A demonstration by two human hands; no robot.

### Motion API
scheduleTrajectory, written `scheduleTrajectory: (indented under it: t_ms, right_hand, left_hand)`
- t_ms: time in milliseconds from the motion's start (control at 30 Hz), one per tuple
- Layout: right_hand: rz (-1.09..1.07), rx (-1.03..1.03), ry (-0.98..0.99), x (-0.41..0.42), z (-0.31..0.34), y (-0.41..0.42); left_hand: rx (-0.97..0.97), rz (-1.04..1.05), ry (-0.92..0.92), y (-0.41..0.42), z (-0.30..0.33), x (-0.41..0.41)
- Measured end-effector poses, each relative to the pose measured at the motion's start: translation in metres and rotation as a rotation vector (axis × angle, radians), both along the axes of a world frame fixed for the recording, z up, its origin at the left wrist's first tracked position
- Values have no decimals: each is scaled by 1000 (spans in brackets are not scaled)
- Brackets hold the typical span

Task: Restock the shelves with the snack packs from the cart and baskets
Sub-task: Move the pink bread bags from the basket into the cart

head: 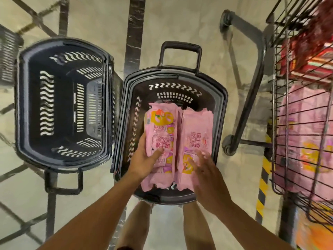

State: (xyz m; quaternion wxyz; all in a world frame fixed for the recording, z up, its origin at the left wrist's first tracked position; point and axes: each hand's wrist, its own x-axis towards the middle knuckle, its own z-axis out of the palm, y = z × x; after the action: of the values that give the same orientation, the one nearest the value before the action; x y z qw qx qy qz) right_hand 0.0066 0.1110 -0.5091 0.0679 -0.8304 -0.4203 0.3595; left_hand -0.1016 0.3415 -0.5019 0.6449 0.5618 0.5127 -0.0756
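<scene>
Pale stone-look floor [180, 20] with dark inlaid strips lies under everything, seen from straight above.

Baskets: two dark plastic ones stand on the floor. One basket with packs [219, 112] sits directly beneath both hands; the second basket [23, 105], with nothing visible inside, stands just beyond the left hand's outer side, almost touching the first.

Snack packs: two pink ones lie side by side in the near basket. The left pink pack [160, 134] shows its printed face with yellow and orange panels; the right pink pack [197, 134] shows a plainer face with red lettering.

Hands: two, both bare. The left hand [144, 159] has its fingers curled onto the left pack's near half, thumb at the pack's outer edge. The right hand [205, 174] is spread flat, fingers apart, over the near end of the right pack; blur prevents telling whether it presses down.

Cart: one wire cart [281, 123] stands to the outer side of the right hand, well apart, holding more pink packs [304, 134] and red boxes [306, 56]; their number cannot be counted.
</scene>
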Motion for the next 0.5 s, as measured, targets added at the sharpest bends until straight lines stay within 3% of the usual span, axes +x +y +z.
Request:
scheduleTrajectory:
  t_ms: [133,233,300,400,500]
  right_hand:
    - [-16,-28,63,4,7,-11]
    - [-31,5,99,13,14,-7]
    - [-34,51,94,16,18,-1]
    - [-28,136,67,12,15,7]
    - [-34,157,26,6,2,8]
  left_hand:
    - [-96,-160,4,-22,-24,0]
    - [199,-244,162,-26,-16,3]
    - [464,-331,90,-32,-7,-2]
    - [469,-558,-15,-39,-6,-10]
    - [459,-670,41,-33,-23,-14]
